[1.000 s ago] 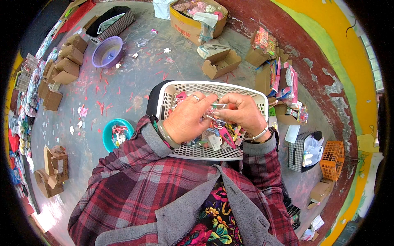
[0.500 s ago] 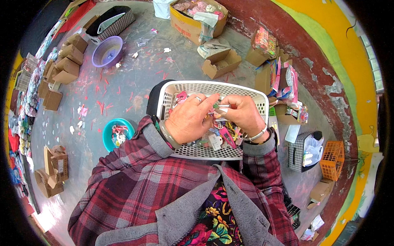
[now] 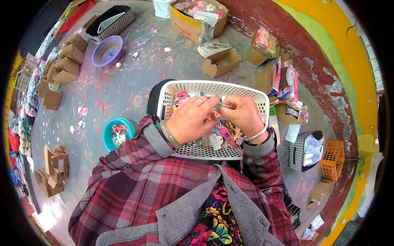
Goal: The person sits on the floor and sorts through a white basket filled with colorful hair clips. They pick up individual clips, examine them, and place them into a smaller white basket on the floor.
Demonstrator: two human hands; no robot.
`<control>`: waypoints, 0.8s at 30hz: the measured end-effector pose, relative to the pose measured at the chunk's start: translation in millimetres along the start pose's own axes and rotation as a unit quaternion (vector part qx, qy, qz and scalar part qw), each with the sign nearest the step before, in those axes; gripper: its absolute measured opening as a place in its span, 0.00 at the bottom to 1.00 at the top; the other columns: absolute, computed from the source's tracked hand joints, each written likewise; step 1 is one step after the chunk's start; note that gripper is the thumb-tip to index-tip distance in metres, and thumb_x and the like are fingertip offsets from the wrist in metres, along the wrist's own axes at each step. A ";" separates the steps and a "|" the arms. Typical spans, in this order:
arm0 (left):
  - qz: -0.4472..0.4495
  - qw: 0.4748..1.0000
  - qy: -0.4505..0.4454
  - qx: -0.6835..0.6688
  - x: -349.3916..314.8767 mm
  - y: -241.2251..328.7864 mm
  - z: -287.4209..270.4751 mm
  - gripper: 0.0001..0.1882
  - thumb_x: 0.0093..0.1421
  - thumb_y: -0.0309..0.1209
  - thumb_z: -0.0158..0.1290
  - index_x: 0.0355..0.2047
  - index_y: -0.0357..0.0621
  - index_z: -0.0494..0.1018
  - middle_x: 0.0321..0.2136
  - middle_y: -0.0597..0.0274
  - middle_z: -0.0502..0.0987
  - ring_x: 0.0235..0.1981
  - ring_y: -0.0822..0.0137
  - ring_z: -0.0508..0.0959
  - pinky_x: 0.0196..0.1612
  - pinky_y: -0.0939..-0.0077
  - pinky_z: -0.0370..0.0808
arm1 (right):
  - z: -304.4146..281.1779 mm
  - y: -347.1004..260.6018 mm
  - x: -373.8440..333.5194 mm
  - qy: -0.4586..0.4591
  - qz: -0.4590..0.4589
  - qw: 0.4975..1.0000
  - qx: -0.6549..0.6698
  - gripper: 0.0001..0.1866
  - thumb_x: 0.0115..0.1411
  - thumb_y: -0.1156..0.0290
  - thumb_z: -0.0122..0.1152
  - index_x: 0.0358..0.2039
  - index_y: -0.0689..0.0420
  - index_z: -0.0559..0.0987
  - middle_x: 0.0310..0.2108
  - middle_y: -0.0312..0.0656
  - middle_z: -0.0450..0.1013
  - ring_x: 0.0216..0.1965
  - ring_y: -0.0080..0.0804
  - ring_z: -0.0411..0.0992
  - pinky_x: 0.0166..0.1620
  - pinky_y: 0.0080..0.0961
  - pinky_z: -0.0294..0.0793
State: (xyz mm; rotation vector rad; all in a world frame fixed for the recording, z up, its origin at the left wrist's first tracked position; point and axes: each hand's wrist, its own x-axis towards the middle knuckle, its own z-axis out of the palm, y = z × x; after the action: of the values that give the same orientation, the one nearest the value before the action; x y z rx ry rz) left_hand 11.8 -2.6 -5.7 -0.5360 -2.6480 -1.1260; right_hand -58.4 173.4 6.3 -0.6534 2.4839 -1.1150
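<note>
A white perforated plastic basket [image 3: 196, 153] sits in front of me, holding a jumble of small colourful trinkets, a pink clip-like piece [image 3: 227, 136] and a white tag [image 3: 215, 141]. Over it, my left hand [image 3: 191, 119] is closed, thumb and fingers pinched around a small green and orange trinket [image 3: 216, 106]. My right hand [image 3: 245, 116] is closed beside it, its thumb and forefinger pinching a thin silvery piece [image 3: 225, 106] that meets the trinket. A red bit shows by the right fingertips. The fingers partly hide both pieces, so their exact kind is unclear.
Left of the basket stands a turquoise bowl [image 3: 118, 134] with small pieces inside. Farther off are a purple basin [image 3: 107, 51] and an open cardboard box [image 3: 222, 63]. Red and white scraps litter the floor. An orange crate [image 3: 332, 160] and a checked bin [image 3: 304, 151] stand at the right.
My right hand's fingers have curled in tighter, and the silvery piece has turned between the hands. My left hand has opened slightly at the thumb, staying in the same place.
</note>
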 end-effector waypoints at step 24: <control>-0.152 0.909 -0.122 -0.368 -6.8 -21.6 19.4 0.12 0.61 0.22 0.43 0.45 0.37 0.69 0.33 0.61 0.75 0.34 0.72 0.75 0.34 0.79 0.77 | -3.9 -2.7 -1.7 -0.029 0.002 0.997 0.067 0.08 0.42 0.70 0.64 0.19 0.61 0.77 0.15 0.39 0.69 0.17 0.23 0.66 0.22 0.21 0.64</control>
State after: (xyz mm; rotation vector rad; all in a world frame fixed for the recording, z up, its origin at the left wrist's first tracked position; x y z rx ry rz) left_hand 8.1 -4.0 -35.3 -0.3952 -2.4756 -2.3219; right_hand -58.2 175.1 11.0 -0.6340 2.3371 -1.2296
